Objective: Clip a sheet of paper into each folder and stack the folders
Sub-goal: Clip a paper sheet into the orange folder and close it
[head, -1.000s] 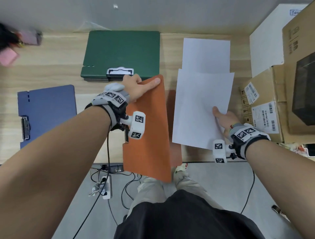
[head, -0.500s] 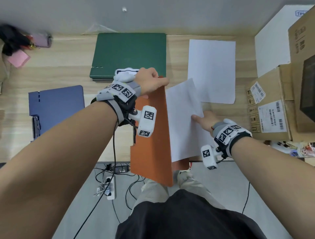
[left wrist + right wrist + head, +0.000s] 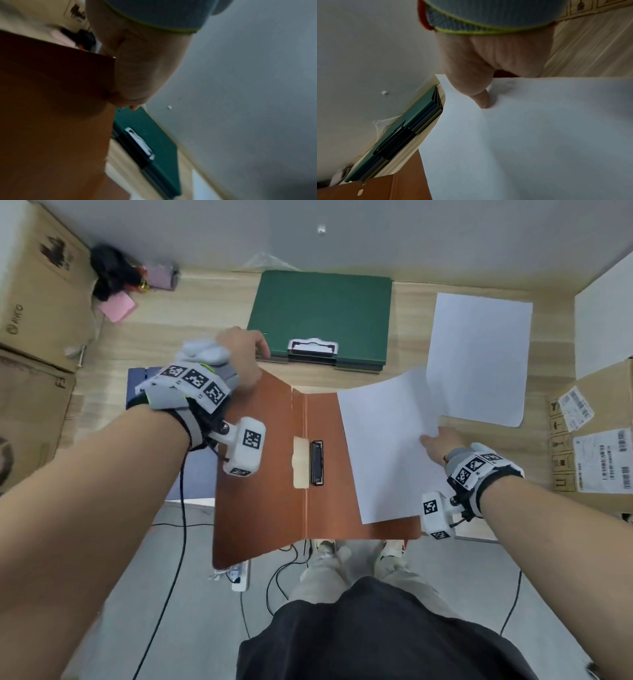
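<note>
An orange folder lies open at the table's front edge, its black clip on the spine side of the right half. My left hand grips the far corner of the raised left cover. My right hand pinches a white sheet of paper by its right edge, thumb on top, and holds it slanted over the folder's right half. The sheet stops short of the clip. A second sheet lies flat at the back right.
A stack of shut folders with a green one on top sits at the back centre. My left arm mostly hides a blue folder. Cardboard boxes stand along the right and left. Cables lie on the floor below.
The orange cover has swung open to the left in my left hand, baring the clip. My right hand has carried the sheet left, over the folder's right half.
</note>
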A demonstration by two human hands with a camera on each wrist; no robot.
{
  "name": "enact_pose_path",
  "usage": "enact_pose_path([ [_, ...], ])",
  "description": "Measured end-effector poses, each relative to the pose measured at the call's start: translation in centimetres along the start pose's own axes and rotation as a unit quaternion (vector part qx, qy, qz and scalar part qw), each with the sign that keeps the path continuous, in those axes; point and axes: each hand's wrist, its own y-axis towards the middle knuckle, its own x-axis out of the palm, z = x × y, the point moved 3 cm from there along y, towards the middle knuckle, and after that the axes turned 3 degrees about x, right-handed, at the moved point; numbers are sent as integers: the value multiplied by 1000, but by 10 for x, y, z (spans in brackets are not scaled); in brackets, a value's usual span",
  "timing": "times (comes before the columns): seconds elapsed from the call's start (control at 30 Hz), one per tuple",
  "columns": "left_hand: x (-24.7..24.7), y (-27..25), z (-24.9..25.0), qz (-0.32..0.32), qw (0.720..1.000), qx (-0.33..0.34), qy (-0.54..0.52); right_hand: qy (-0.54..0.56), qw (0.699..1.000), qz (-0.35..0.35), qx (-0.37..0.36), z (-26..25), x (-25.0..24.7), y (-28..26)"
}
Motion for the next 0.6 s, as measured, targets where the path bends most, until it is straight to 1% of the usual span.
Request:
enact_pose_path([
  [0.07,16,0,-23,14,997,-37,73,-10,1000,6,-7,-2,7,1],
  [0.1,25,0,-32,10,994,-50,93,-18,1000,12,-10,-4,9,-2],
  [0.17,46,-1,-43,-8,992,-75,102,-21,999,26,-25,-5,14,-3],
  [0.23,64,-7,-47,7,989,-106,106,-20,999,22,-43,-5,19,-5],
  [0.33,91,-10,-50,66,987,-106,102,3,999,3,-54,-3,26,-11],
  [0.37,101,-7,-50,79,988,-95,91,13,998,-2,-60,-2,28,-12],
  [0.4,107,-6,-48,78,991,-80,72,24,998,-7,-65,-2,30,-12],
  [0.43,113,-6,-44,53,996,-67,40,30,997,-10,-71,0,32,-12],
  [0.5,127,-9,-31,-26,999,-46,-14,41,996,-20,-71,3,35,-11],
  [0.53,136,-14,-22,-63,996,-39,-40,48,996,-27,-64,6,38,-10],
  [0.6,155,-25,-7,-109,990,-33,-80,57,996,-34,-57,6,39,-11],
])
